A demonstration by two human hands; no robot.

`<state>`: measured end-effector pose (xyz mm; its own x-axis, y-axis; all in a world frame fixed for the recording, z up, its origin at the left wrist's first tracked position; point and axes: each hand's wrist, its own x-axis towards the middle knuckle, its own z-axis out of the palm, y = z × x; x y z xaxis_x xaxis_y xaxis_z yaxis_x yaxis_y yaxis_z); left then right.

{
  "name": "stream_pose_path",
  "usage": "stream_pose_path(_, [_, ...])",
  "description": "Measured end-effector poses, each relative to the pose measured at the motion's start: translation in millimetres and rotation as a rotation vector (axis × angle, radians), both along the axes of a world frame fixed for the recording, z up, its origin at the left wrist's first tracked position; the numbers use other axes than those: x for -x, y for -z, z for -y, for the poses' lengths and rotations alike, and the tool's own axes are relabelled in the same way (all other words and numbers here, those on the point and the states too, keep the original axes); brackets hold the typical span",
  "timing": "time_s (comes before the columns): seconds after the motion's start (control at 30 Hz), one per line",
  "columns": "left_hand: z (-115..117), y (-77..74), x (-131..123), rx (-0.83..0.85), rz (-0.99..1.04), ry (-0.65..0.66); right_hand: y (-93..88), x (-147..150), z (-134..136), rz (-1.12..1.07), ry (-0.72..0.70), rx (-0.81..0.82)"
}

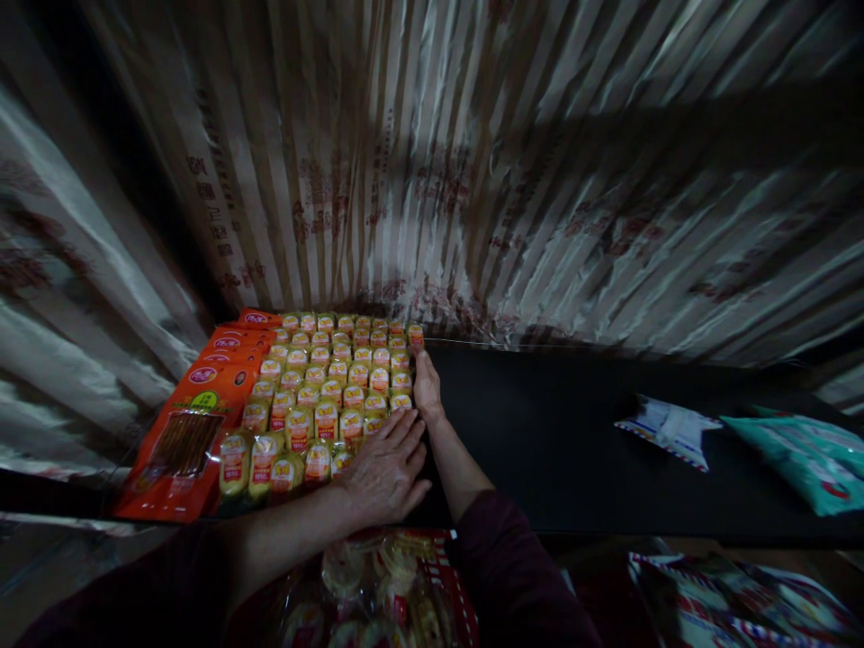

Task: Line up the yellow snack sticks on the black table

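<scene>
Several rows of small yellow snack packets (324,387) with red labels lie packed together on a dark shelf (540,432). My left hand (386,470) rests flat, fingers spread, against the near right corner of the block of packets. My right hand (427,385) reaches further back, fingers stretched along the right side of the packets. Neither hand holds anything.
Orange snack bags (195,423) stand in a row left of the yellow packets. A white pouch (668,430) and a teal bag (803,459) lie on the shelf's right. Below the shelf are a bag of round pastries (384,585) and striped bags (729,594). Striped wrapping covers the back wall.
</scene>
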<state>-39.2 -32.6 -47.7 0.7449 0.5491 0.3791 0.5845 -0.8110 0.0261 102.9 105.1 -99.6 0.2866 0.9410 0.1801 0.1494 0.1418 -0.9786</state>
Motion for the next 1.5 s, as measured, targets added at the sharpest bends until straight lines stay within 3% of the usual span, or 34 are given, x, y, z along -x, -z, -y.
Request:
stream_pose_path(0.27, [8.0,-9.2,1.3,0.024,-0.031,0.016,-4.4,-9.9,12.5,-0.073,0.012,0.006])
stream_pose_path(0.6, [37.0,-1.2,0.4,0.014,-0.024,0.028,-29.7,-10.2,73.2,-0.183,0.122,-0.027])
stream_pose_path(0.73, [62.3,8.5,2.2,0.027,0.001,0.053,-39.5,-8.6,103.3,-0.192,0.181,-0.083])
stream_pose_path(0.87, [92.6,28.1,8.0,0.074,0.021,0.04,-45.1,0.4,142.2,-0.21,0.173,-0.141])
stream_pose_path(1.03, [128.7,46.1,15.9,0.173,0.006,-0.014,-34.6,12.8,198.5,-0.186,0.139,-0.143])
stream_pose_path(1.27, [163.6,36.3,33.4,0.12,0.048,-0.135,-8.1,25.2,262.5,0.001,0.118,-0.027])
stream_pose_path(1.37, [163.5,33.7,49.6,0.064,0.107,-0.294,-7.2,30.6,264.6,0.229,0.145,-0.061])
stream_pose_path(1.5, [150.9,34.0,70.5,0.027,0.149,-0.504,-10.4,40.0,245.5,0.586,0.181,-0.172])
